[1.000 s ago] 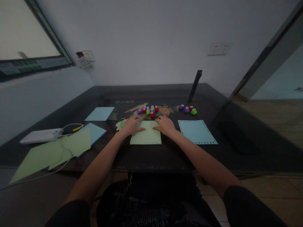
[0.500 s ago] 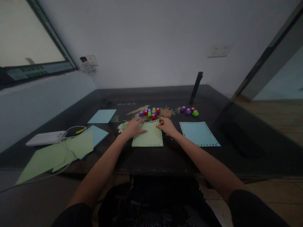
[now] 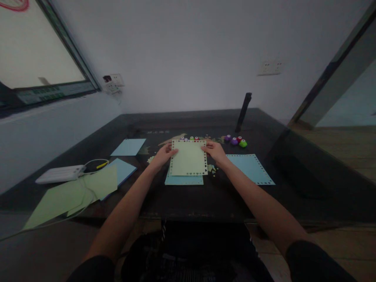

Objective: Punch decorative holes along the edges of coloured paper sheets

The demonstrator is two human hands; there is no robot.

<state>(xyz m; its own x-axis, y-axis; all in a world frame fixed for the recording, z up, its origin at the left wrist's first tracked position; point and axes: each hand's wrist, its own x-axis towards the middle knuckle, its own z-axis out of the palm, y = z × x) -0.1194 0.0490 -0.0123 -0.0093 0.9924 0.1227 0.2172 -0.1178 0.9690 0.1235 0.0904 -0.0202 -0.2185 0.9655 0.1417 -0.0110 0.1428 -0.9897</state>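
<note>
Between my hands a pale green sheet of paper (image 3: 189,158) is held up, with small shapes punched along its edges. My left hand (image 3: 163,154) grips its left edge, thumb on the front. On the right edge, my right hand (image 3: 216,152) pinches it the same way. Under the green sheet a blue sheet (image 3: 184,180) lies on the table, mostly covered. Behind the held sheet the tops of several small craft punches (image 3: 192,138) show; the rest of them is hidden. Right of my right hand lies another blue sheet (image 3: 249,168) with punched edges.
Several purple, red and green punches (image 3: 234,141) sit at the back right, near an upright black object (image 3: 243,111). At left are a blue sheet (image 3: 129,147), green sheets (image 3: 76,192), a white power strip (image 3: 60,174) and a cable. A dark flat object (image 3: 301,176) lies far right.
The green sheet has come up off the table, uncovering the blue sheet beneath and hiding most of the middle punches. My left hand has shifted from lying on it to gripping its edge.
</note>
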